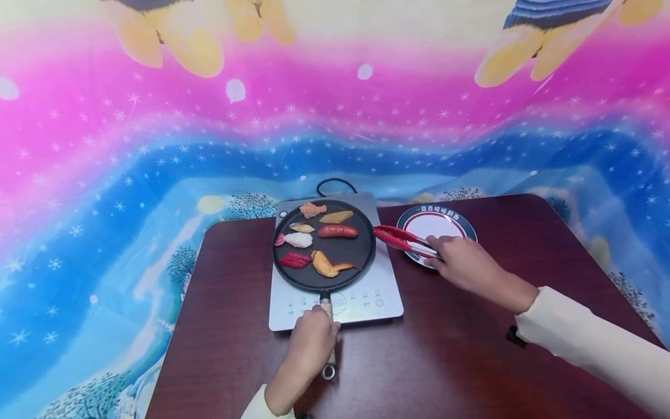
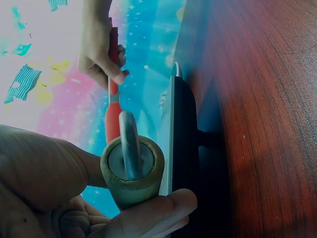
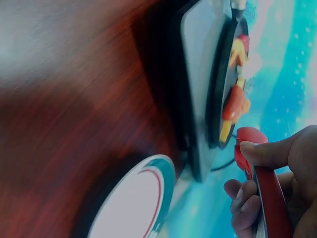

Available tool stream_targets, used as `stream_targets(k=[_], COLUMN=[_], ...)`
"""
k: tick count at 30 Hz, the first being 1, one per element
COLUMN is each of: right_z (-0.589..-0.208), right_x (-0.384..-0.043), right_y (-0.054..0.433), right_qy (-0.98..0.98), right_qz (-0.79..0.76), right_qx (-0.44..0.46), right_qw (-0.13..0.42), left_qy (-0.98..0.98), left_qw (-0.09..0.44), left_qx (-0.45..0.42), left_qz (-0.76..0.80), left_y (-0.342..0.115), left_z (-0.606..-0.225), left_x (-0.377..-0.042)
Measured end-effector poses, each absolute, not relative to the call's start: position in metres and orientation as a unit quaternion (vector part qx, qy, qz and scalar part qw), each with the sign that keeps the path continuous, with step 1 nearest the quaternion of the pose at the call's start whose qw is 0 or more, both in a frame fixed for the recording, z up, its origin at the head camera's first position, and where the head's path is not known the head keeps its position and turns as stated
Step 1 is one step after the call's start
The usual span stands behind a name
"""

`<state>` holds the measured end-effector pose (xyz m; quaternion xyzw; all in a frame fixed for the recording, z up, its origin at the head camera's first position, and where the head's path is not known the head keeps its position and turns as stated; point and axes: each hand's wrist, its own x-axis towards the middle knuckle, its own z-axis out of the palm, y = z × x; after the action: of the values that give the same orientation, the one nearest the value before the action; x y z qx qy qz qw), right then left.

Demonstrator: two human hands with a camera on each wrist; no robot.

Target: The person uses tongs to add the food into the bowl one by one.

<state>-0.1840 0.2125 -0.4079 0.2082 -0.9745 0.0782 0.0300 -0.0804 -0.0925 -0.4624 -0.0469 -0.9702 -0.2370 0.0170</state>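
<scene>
My left hand (image 1: pixel 311 340) grips the wooden handle (image 2: pixel 131 191) of a round black frying pan (image 1: pixel 293 276), fingers curled round it near its metal hanging ring (image 1: pixel 328 371). My right hand (image 1: pixel 466 262) holds red-and-silver tongs (image 1: pixel 400 238), whose red tips are at the pan's right rim, over the edge of a plate (image 1: pixel 466 227). Whether anything is between the tips I cannot tell. In the pan lie a sausage (image 1: pixel 337 231), a chicken wing (image 1: pixel 324 265), a shrimp (image 1: pixel 298 240), dark red meat (image 1: pixel 295 260), a flat tan piece (image 1: pixel 336 217), a small yellowish piece (image 1: pixel 302 227) and a pinkish piece (image 1: pixel 312 209).
The pan rests on a white induction cooker (image 1: pixel 387 297) with a black cord (image 1: pixel 335 180) behind it. The plate has a dark green rim and stands right of the cooker on the dark red wooden table (image 1: pixel 225 326). A patterned cloth (image 1: pixel 335 116) hangs behind.
</scene>
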Motion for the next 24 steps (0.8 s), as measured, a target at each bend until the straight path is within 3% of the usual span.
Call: stream_targets(k=[8,24], right_z=[-0.409,-0.425], right_x=[-0.192,-0.201], right_y=[0.177,0.145], right_qy=[-0.974,-0.962], right_qz=[0.076,0.076], right_qx=[0.214,0.264], right_qw=[-0.011,-0.003], left_qy=[-0.97,-0.969], left_qw=[0.016,0.011], left_qx=[-0.045,-0.045], left_qz=[-0.238,-0.241], left_y=[-0.093,-0.093], left_z=[-0.463,-0.462], left_x=[-0.081,-0.08])
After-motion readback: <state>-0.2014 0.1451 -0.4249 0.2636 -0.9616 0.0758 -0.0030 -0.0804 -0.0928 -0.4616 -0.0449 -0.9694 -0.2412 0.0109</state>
